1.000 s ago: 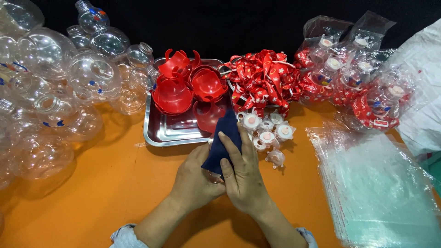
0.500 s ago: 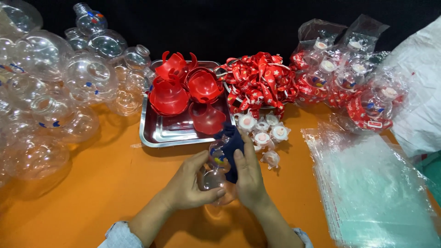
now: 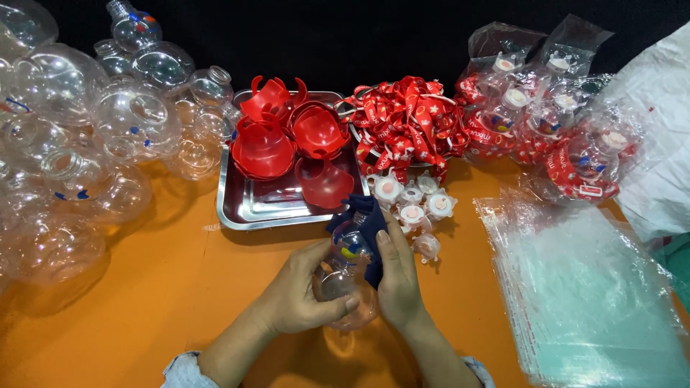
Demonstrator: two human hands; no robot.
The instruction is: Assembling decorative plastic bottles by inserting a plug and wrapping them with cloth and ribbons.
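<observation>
My left hand (image 3: 302, 291) cups a clear plastic bottle (image 3: 343, 276) low in the middle of the orange table (image 3: 165, 287). My right hand (image 3: 397, 276) presses a dark blue cloth (image 3: 368, 230) against the bottle's right side. The bottle has round bulges and small coloured marks on it. Just beyond my hands stands a steel tray (image 3: 248, 208) holding several red plastic pieces (image 3: 287, 136). Several white caps (image 3: 413, 201) lie right of the tray, close to my right hand.
A heap of clear empty bottles (image 3: 79, 144) fills the left side. Red printed ribbons (image 3: 406, 122) are piled behind the caps. Bagged finished bottles (image 3: 553, 129) sit at the back right, with a stack of clear plastic bags (image 3: 589, 287) in front of them.
The cloth covered the bottle under both hands a second ago. Now my left hand has turned the bottle into view and the cloth lies along its right side.
</observation>
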